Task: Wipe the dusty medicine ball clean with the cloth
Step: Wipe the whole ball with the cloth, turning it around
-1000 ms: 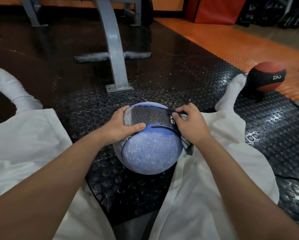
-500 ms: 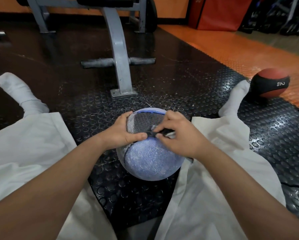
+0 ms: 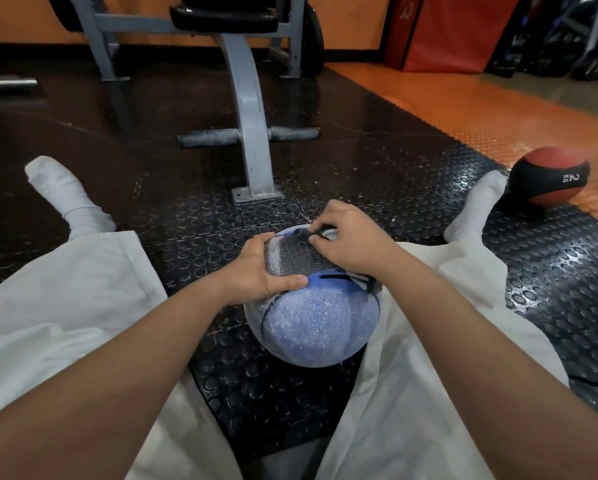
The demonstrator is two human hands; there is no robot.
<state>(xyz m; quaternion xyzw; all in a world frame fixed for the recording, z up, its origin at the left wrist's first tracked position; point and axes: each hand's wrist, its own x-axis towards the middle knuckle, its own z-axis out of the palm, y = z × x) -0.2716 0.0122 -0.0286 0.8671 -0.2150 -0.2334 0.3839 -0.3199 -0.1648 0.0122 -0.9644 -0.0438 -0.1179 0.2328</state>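
dusty medicine ball — red ball, "2 kg"

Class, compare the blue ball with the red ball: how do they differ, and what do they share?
The blue ball has a grey panel; the red ball a black band. The blue ball looks dusty white; the red ball shows no plain dust. The left hand holds the blue ball and the right hand holds a cloth against it; the red ball lies untouched. Both are round, on the floor.

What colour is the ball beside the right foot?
That ball is red and black, head view.
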